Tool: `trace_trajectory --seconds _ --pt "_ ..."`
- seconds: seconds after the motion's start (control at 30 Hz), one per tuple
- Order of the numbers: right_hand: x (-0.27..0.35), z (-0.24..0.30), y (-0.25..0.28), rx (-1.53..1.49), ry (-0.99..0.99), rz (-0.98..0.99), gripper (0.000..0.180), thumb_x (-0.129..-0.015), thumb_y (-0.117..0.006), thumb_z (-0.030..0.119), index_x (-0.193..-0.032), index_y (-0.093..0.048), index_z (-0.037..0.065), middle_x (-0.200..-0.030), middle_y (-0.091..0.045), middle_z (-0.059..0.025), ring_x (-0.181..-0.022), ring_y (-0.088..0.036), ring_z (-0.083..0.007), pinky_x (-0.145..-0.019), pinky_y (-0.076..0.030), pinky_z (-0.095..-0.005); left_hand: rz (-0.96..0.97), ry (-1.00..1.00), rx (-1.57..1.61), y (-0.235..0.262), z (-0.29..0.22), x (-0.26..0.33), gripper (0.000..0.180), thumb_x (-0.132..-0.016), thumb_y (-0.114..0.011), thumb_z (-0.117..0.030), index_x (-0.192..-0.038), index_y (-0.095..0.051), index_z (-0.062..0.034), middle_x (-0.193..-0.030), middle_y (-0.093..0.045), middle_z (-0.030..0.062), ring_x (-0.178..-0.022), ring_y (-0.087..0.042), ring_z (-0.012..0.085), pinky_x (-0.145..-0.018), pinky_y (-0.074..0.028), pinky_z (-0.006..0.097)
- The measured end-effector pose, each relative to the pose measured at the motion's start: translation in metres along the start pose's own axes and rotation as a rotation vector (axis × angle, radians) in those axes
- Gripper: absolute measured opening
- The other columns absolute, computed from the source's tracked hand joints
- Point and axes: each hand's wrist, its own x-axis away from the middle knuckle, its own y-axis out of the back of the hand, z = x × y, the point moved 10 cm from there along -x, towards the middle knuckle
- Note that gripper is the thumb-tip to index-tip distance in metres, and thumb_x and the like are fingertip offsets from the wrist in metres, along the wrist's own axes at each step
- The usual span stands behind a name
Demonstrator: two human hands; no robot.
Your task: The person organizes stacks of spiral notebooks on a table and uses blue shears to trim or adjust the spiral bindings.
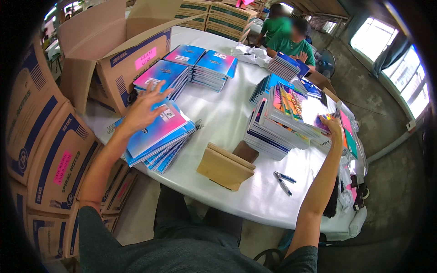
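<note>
Both arms are wide over the white-covered table point(218, 120), and here's the big one: the tall stack of mixed-colour notebooks point(268, 136) sits unevenly on your right. Your right hand point(333, 127) is at its right side — whether those fingers pinch a cover or just rest, I can't tell. Over to the left, the pile of blue-and-pink spiral notebooks point(159, 129) lies twisted, coils poking out both ways; your left hand point(146, 109) is above its far end, fingers spread, gripping nothing, contact unclear. Best handling, I'd judge: flat palm, light pressure, spines squared so the coils don't snag.

Now the surroundings! The open carton point(111, 73) crowds your left forearm, flaps jutting over the table. Across from you a co-worker in green point(291, 48) sits behind the far notebooks — mind that hand. Neat blue-and-pink stacks point(214, 63) stand ahead, the folded cardboard point(223, 168) blocks the middle, and the slim dark tools point(284, 183), pens or snips, lie near your right forearm.
</note>
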Motion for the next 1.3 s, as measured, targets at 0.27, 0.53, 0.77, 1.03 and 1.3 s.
trace_trajectory --seconds 0.27,0.53,0.77,1.03,1.3 --pt "0.061 0.034 0.070 -0.163 0.491 -0.444 0.030 -0.072 -0.080 0.019 -0.082 -0.060 -0.001 -0.068 -0.059 -0.0069 -0.063 -0.053 -0.0152 -0.058 -0.043 -0.0328 0.037 -0.221 0.353 -0.068 -0.144 -0.047 0.070 -0.083 -0.071 -0.013 -0.145 -0.040 -0.0195 -0.154 -0.030 0.0125 -0.144 -0.022 0.0346 -0.114 -0.026 0.044" --pt "0.282 0.045 -0.013 -0.942 0.546 -0.275 0.035 -0.083 -0.065 -0.007 -0.114 -0.051 0.000 -0.099 -0.061 -0.0060 -0.088 -0.058 -0.0144 -0.083 -0.047 -0.0281 0.357 -0.115 1.253 -0.117 -0.185 -0.062 0.055 -0.092 -0.064 -0.018 -0.141 -0.042 -0.0019 -0.136 -0.051 0.0173 -0.125 -0.048 0.0232 -0.101 -0.039 0.034" --pt "0.311 -0.049 -0.142 -1.116 0.352 0.117 0.027 -0.082 -0.071 -0.004 -0.107 -0.062 0.001 -0.102 -0.067 -0.0055 -0.091 -0.061 -0.0122 -0.082 -0.049 -0.0264 0.531 -0.103 0.879 -0.138 -0.141 0.000 0.034 -0.096 -0.054 -0.011 -0.129 -0.056 -0.0015 -0.102 -0.066 0.0029 -0.091 -0.057 0.0101 -0.085 -0.046 0.027" --pt "0.323 -0.053 -0.188 -0.574 0.496 0.340 0.038 -0.080 -0.070 -0.006 -0.115 -0.055 0.000 -0.106 -0.064 -0.0092 -0.099 -0.059 -0.0167 -0.089 -0.046 -0.0298 0.195 0.083 1.146 -0.154 -0.095 0.023 0.083 -0.086 -0.071 -0.020 -0.152 -0.022 -0.0097 -0.150 -0.035 0.0179 -0.138 -0.033 0.0261 -0.110 -0.025 0.033" --pt "0.310 -0.049 -0.182 -0.308 0.687 0.398 0.070 -0.077 -0.075 0.001 -0.136 -0.037 0.001 -0.132 -0.049 -0.0175 -0.126 -0.044 -0.0304 -0.105 -0.037 -0.0391 0.140 0.185 1.184 -0.195 -0.059 0.054 0.126 -0.068 -0.082 -0.053 -0.154 -0.001 -0.0100 -0.156 -0.017 0.0197 -0.146 -0.016 0.0320 -0.116 -0.015 0.038"
